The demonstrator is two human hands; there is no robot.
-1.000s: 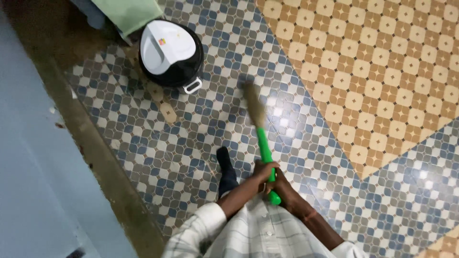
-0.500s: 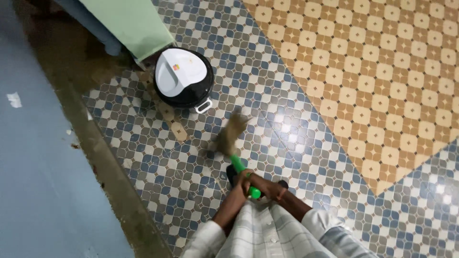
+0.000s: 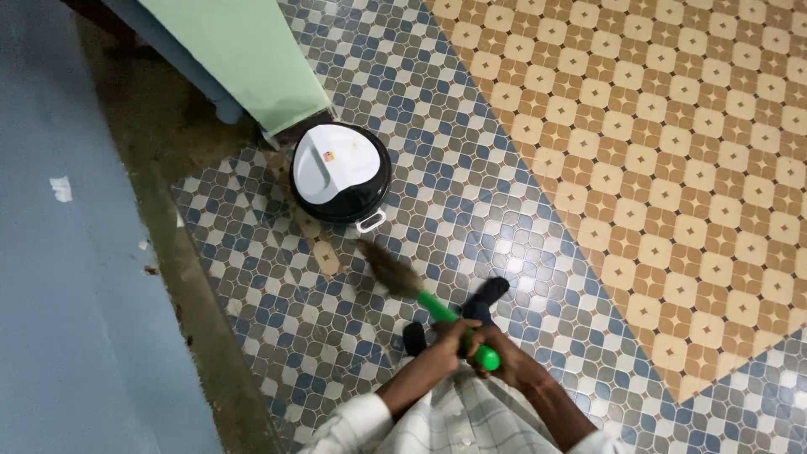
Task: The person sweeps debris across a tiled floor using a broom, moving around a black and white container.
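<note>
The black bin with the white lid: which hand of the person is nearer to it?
Left. The left hand grips the green broom handle higher up, closer to the bin; the right hand holds the handle's end, farther away.

1. One broom (image 3: 420,296) with a green handle and a brown bristle head, low in the middle.
2. Two hands: the left hand (image 3: 454,335) and the right hand (image 3: 490,345), both wrapped around the handle.
3. One round black bin (image 3: 340,172) with a white lid, at the far left.
4. Two dark feet (image 3: 485,298), near the hands.
5. One pale green panel (image 3: 244,55), far left.
6. One tiled floor (image 3: 656,168).
</note>
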